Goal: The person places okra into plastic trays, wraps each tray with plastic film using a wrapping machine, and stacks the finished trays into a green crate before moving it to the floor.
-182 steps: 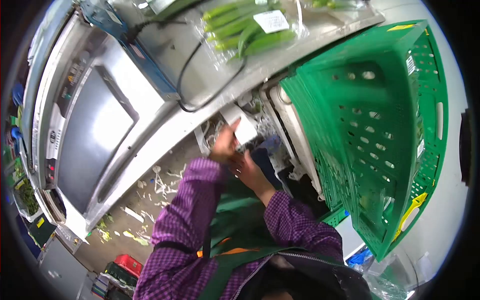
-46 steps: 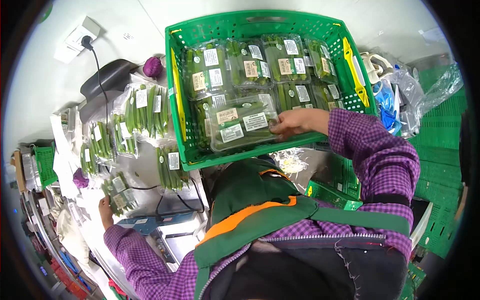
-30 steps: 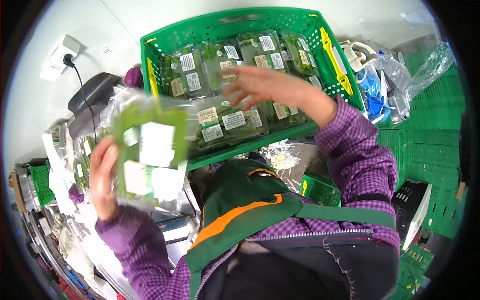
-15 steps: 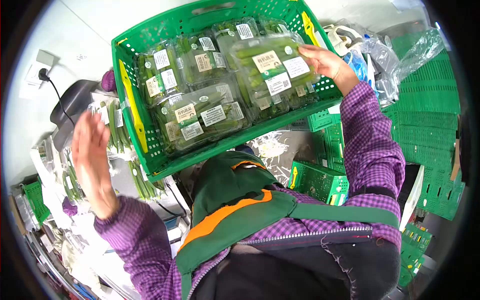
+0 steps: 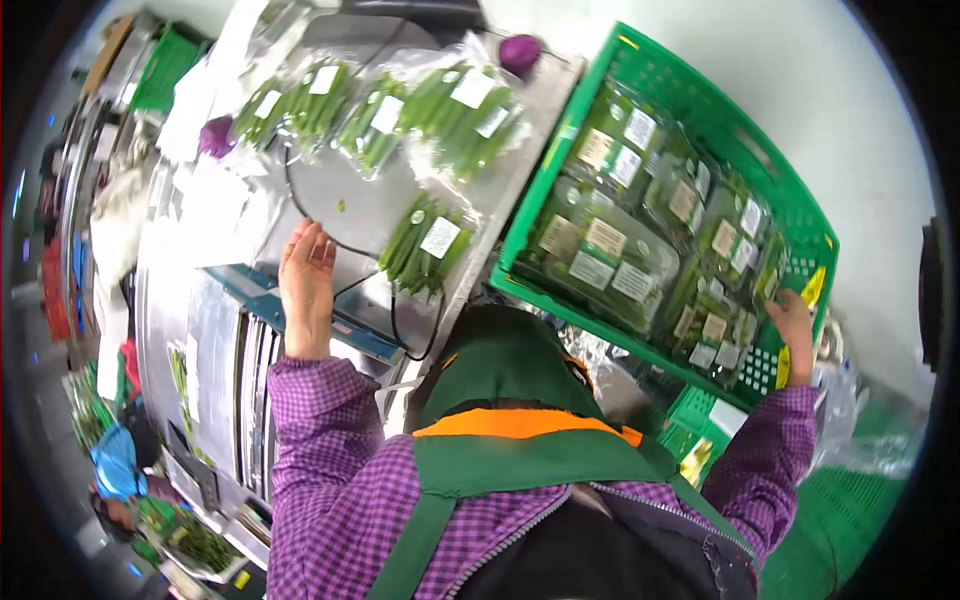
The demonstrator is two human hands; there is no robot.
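Note:
My left hand (image 5: 308, 285) is raised over the metal table, palm showing and fingers loosely extended, with nothing in it. To its right on the table lies a clear bag of long green vegetables (image 5: 405, 255) with a white label. At the right end of a green plastic crate (image 5: 540, 290), my right hand (image 5: 793, 322) reaches over the rim, its fingers apart beside the packs. Clear plastic packs of green vegetables fill much of the crate, among them a labelled pack (image 5: 735, 245) near that hand and a larger pack (image 5: 630, 265) on top of others.
More bagged green vegetables (image 5: 465, 115) lie along the table's back. Two round purple vegetables (image 5: 519, 55) sit at the table's edges. A black cable (image 5: 395, 310) loops between my left hand and the crate. Stacked green crates (image 5: 830, 530) stand low at the right.
My view has swung left, so the crate now appears at the right. The vegetable pack in my right hand has been let go. My left hand now appears over the table.

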